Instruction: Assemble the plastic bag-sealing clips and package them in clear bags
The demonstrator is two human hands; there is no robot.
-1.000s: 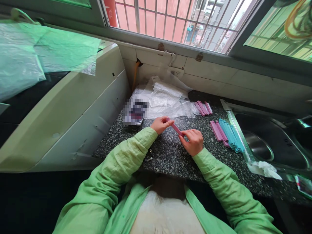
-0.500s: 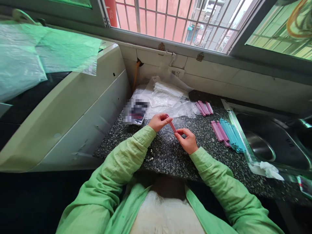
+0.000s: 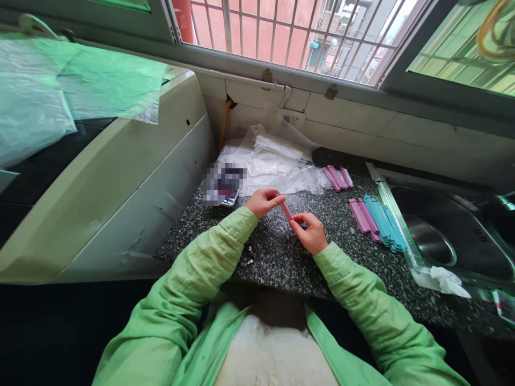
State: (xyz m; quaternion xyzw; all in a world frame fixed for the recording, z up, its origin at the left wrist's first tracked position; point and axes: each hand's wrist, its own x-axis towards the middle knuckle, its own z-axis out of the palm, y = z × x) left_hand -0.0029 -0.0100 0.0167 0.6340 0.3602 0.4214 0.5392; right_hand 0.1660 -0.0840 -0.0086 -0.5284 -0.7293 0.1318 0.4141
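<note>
Both my hands hold one pink plastic clip stick [image 3: 286, 210] just above the dark speckled countertop [image 3: 281, 257]. My left hand [image 3: 263, 201] pinches its far end and my right hand [image 3: 310, 231] pinches its near end. To the right lies a row of pink and blue clip sticks [image 3: 377, 223] side by side. A smaller bunch of pink clip sticks [image 3: 337, 177] lies farther back. A heap of clear plastic bags [image 3: 273, 161] sits behind my hands, against the tiled wall.
A white appliance [image 3: 120, 177] with a green plastic sheet [image 3: 60, 86] on top stands at the left. A steel sink [image 3: 446, 236] lies at the right, with crumpled tissue [image 3: 446, 280] on its rim. A blurred flat object [image 3: 224, 184] lies beside the bags. A barred window [image 3: 281, 32] runs above.
My right hand slid left and slightly back along the pink stick, closer to my left hand, so less of the stick shows between them. The left hand barely moved.
</note>
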